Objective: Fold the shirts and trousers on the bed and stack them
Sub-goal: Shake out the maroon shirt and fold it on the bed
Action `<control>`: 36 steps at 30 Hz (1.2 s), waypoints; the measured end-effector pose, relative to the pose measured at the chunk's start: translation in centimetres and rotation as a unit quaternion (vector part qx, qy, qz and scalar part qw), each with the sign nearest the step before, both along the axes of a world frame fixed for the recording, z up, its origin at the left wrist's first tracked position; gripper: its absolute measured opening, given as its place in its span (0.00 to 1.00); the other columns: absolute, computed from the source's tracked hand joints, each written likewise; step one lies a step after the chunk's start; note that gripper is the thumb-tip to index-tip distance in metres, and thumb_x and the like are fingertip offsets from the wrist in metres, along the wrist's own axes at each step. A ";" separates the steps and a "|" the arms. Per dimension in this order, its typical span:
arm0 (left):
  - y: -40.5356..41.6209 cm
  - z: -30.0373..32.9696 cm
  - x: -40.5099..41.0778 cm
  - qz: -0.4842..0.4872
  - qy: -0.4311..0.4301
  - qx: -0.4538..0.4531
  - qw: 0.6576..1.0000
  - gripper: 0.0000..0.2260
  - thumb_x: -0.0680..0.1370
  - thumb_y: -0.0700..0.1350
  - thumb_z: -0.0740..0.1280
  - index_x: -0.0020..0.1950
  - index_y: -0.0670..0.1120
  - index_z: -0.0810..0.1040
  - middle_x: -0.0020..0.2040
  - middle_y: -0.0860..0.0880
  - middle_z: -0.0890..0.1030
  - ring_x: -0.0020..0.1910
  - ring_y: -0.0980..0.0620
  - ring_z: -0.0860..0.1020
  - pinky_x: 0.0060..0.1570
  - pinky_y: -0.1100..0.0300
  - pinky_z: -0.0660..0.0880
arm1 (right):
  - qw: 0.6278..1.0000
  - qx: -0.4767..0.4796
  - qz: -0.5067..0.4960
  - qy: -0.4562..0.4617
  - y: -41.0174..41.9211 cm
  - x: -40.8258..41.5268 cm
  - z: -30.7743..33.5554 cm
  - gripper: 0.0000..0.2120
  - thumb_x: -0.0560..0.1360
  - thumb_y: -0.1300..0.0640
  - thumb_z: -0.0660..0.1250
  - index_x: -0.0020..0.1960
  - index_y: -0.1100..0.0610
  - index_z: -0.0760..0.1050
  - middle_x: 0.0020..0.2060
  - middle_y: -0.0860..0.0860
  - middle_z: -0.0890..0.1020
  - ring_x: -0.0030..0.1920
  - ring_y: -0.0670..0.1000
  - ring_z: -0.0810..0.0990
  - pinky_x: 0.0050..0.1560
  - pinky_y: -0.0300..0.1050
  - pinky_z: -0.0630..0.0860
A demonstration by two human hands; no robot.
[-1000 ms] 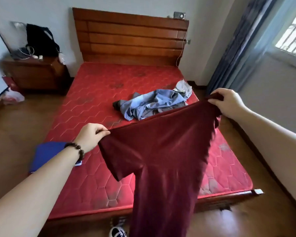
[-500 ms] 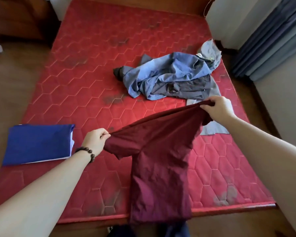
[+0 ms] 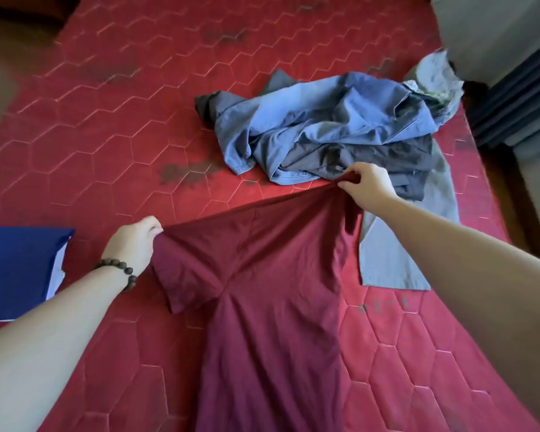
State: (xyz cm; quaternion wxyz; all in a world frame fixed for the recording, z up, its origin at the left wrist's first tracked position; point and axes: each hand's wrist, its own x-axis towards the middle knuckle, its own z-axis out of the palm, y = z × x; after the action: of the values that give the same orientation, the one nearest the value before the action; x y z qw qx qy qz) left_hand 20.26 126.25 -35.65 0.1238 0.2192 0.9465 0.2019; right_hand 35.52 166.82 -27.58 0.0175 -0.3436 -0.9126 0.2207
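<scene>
1. One folded dark blue garment [image 3: 16,269] lies at the left edge of the red quilted mattress of the bed [image 3: 113,126].
2. The left hand [image 3: 134,244], a brown bead bracelet [image 3: 119,271] on its wrist, grips the left sleeve end of one maroon short-sleeved shirt [image 3: 272,291].
3. That shirt lies on the bed; a second ago it hung in the air, held up by both hands.
4. One crumpled pile of light blue and dark grey clothes [image 3: 334,129] lies just beyond the shirt.
5. The right hand [image 3: 368,185] pinches the shirt's other shoulder, beside one flat grey garment [image 3: 393,260].
</scene>
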 end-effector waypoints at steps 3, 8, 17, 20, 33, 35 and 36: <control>1.2 -3.3 -2.3 -0.008 0.010 -0.021 1.000 0.07 0.81 0.45 0.61 0.48 0.45 0.77 0.35 0.39 0.80 0.36 0.37 0.78 0.37 0.49 0.72 | 1.000 0.007 0.014 -0.002 1.6 -2.8 -3.7 0.09 0.71 0.55 0.71 0.50 0.56 0.80 0.48 0.56 0.83 0.52 0.57 0.78 0.48 0.42 0.69; 2.5 -8.6 -4.1 -0.027 0.042 -0.123 0.991 0.10 0.82 0.47 0.58 0.49 0.46 0.76 0.38 0.41 0.80 0.36 0.39 0.77 0.35 0.52 0.68 | 0.998 0.047 0.050 -0.016 2.6 -5.7 -10.0 0.08 0.72 0.54 0.69 0.50 0.55 0.80 0.47 0.58 0.83 0.51 0.60 0.79 0.50 0.50 0.74; 5.7 -9.5 -2.6 0.103 0.120 -0.170 0.973 0.11 0.77 0.45 0.66 0.55 0.38 0.77 0.54 0.37 0.77 0.54 0.35 0.74 0.53 0.40 0.68 | 0.978 0.205 0.038 0.008 1.3 -4.7 -16.5 0.21 0.74 0.47 0.67 0.62 0.59 0.73 0.62 0.59 0.73 0.65 0.61 0.67 0.69 0.58 0.59; 10.3 -8.3 1.6 0.002 0.179 -0.010 0.984 0.08 0.73 0.40 0.65 0.50 0.41 0.80 0.52 0.40 0.78 0.49 0.37 0.76 0.52 0.43 0.70 | 0.963 0.226 0.106 0.101 -2.4 -1.8 -17.3 0.16 0.75 0.51 0.64 0.60 0.58 0.75 0.62 0.58 0.74 0.66 0.60 0.68 0.72 0.59 0.57; 18.1 -15.9 6.7 -0.183 0.131 -0.125 0.966 0.29 0.75 0.68 0.51 0.76 0.64 0.54 0.79 0.48 0.54 0.76 0.33 0.47 0.68 0.27 0.45 | 0.965 0.193 0.125 -0.124 -4.9 -0.3 -23.3 0.29 0.77 0.34 0.46 0.76 0.38 0.48 0.79 0.52 0.47 0.78 0.56 0.42 0.72 0.70 0.41; 18.4 -16.1 6.2 -0.187 0.142 -0.127 0.964 0.29 0.75 0.68 0.51 0.76 0.64 0.54 0.79 0.47 0.54 0.76 0.32 0.47 0.67 0.26 0.46 | 0.968 0.189 0.122 -0.111 -4.6 -0.5 -23.5 0.29 0.77 0.34 0.46 0.77 0.37 0.48 0.79 0.53 0.48 0.78 0.57 0.43 0.73 0.69 0.43; 18.5 -16.1 6.0 -0.187 0.145 -0.126 0.963 0.29 0.76 0.68 0.50 0.76 0.64 0.54 0.79 0.47 0.54 0.76 0.32 0.48 0.67 0.26 0.46 | 0.969 0.186 0.122 -0.105 -4.4 -0.6 -23.6 0.29 0.77 0.34 0.46 0.77 0.38 0.49 0.78 0.53 0.49 0.78 0.57 0.44 0.73 0.68 0.44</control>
State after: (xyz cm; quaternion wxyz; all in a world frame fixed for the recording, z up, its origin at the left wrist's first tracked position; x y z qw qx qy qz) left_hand 26.26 144.74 -51.74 0.0473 0.4017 0.9143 0.0206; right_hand 34.90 162.37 -51.14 -0.0418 -0.2411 -0.9695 0.0100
